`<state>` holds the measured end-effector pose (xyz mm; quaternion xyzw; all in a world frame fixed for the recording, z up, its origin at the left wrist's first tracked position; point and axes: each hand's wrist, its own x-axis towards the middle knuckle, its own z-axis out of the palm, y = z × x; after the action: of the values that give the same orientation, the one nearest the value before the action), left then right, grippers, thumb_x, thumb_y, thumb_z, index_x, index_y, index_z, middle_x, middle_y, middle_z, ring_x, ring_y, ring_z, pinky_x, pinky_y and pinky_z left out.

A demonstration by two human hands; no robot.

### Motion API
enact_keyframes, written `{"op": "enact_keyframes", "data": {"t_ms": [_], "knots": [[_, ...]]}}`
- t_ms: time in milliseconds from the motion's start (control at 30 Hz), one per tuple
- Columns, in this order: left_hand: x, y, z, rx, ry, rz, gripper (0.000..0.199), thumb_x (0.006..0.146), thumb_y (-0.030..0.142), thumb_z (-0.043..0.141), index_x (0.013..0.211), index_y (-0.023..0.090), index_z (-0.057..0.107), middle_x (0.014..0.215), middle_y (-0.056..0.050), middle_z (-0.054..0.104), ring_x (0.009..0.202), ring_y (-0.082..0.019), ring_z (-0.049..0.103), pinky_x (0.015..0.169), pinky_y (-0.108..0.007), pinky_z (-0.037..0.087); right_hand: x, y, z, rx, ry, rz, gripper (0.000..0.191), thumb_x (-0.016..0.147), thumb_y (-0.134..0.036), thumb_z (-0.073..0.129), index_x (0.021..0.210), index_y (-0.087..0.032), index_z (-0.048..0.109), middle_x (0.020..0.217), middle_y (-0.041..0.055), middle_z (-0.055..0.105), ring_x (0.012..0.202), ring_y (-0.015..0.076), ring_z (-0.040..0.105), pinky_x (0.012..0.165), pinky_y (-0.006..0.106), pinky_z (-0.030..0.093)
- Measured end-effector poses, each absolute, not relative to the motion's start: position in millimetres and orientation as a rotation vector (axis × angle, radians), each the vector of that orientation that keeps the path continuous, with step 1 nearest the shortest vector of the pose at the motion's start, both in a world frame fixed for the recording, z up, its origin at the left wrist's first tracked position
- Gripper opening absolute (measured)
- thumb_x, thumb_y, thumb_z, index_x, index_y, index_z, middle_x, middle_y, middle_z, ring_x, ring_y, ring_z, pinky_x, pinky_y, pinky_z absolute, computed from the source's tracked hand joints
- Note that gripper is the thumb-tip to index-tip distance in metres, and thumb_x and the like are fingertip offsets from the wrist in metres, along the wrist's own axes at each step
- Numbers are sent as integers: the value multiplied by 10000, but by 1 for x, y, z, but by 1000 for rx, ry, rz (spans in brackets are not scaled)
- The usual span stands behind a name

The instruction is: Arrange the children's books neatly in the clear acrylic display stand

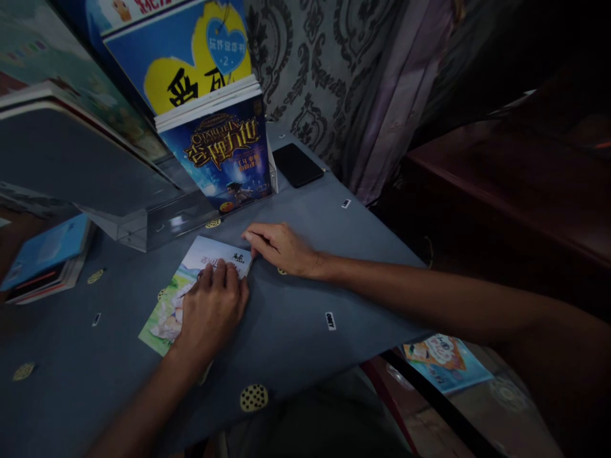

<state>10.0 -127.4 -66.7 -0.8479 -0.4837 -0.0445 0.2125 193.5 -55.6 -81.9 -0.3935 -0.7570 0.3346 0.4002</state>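
A thin picture book (pixel 167 305) with a green and pale blue cover lies at a slant on the dark grey-blue tabletop. My left hand (pixel 214 302) rests on its cover, fingers stretched out and palm down, hiding part of the picture and title. At the upper right corner of the book is my right hand (pixel 281 245), its fingers curled and drawn together. The thumb and fingertips meet the book's edge there; whether they pinch it is hidden.
Behind the book, a clear acrylic stand (pixel 133 226) holds upright books, including a dark blue one (pixel 229 156). A black phone (pixel 298 165) lies near the wall. Stacked books (pixel 48 254) are at left. Below the table's right edge, a blue book (pixel 446 362) lies lower down.
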Motion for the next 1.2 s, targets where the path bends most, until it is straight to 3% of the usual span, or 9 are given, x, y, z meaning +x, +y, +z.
{"op": "enact_keyframes", "data": {"t_ms": [267,467,633,733,900,1000,1100,1200], "knots": [[9,-128,-70,-2331,-1251,-189,322,997,242,458,1060,48,708,1097,-216,765,988,-365,752,715,-426,624,193,-61,-84,-1071,-2169,576,230,1015,-224,482,912,-158,676,766,22,693,683,130,594,680,249,368],[-19,-138,-72,-2443,-1105,-207,436,1006,376,462,1250,78,665,1271,-204,714,1118,-363,712,832,-446,616,193,-70,-81,-1051,-2362,240,229,1035,-243,484,996,-151,690,797,52,721,713,151,621,689,263,401],[-78,-161,-69,-2681,-874,-109,849,894,617,565,1599,215,317,1541,-84,513,1378,-322,546,994,-411,561,194,-73,-80,-1013,-2489,113,204,1033,-221,491,977,-149,673,834,72,722,747,167,647,701,270,449],[-105,-175,-70,-2738,-955,-141,911,848,505,605,1632,263,208,1572,-44,465,1391,-298,535,1024,-402,542,191,-70,-84,-972,-2542,100,202,1040,-220,477,1046,-148,666,863,79,717,787,177,657,714,272,475],[-107,-185,-64,-2836,-1136,-198,768,937,434,595,1613,324,248,1601,-57,438,1430,-290,491,1109,-445,490,180,-52,-94,-864,-2505,222,263,1045,-215,441,1136,-105,661,938,136,723,883,217,662,822,332,516],[-96,-183,-64,-2838,-1183,-235,660,999,457,537,1590,271,312,1597,-100,447,1457,-283,455,1163,-488,435,171,-35,-99,-700,-2509,350,271,1028,-198,459,1205,-120,648,1112,155,720,1039,240,648,958,389,499],[-86,-183,-68,-2761,-1179,-270,581,1014,420,525,1538,203,398,1539,-125,521,1481,-298,414,1181,-512,413,164,-22,-102,-646,-2518,403,274,1019,-243,486,1210,-158,663,1163,143,716,1112,272,627,986,448,481],[-77,-186,-69,-2693,-1168,-275,479,1033,397,495,1457,176,485,1472,-124,590,1444,-291,469,1165,-500,443,162,-18,-103,-642,-2535,425,299,1028,-271,480,1244,-173,662,1195,135,713,1156,285,613,993,467,467]]}}
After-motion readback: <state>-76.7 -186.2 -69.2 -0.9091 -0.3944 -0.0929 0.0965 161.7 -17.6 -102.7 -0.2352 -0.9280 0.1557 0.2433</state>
